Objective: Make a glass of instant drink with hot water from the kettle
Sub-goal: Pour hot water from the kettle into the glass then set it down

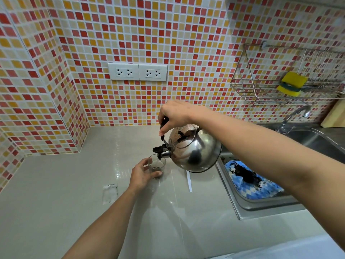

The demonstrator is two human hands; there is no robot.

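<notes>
A steel kettle (196, 152) hangs tilted to the left above the counter, its black spout (160, 151) over a small clear glass (157, 168). My right hand (177, 114) is shut on the kettle's black handle from above. Dark powder and some liquid lie in the bottom of the glass. My left hand (142, 174) wraps around the glass from the left and steadies it on the counter. An empty clear sachet (110, 193) lies flat on the counter to the left of my left forearm.
A white strip (189, 181) lies right of the glass. A steel sink (261, 184) with a blue cloth (250, 181) and a tap (295, 116) sits to the right. A wire rack (280, 81) holds a yellow sponge. Sockets (138, 71) are on the tiled wall.
</notes>
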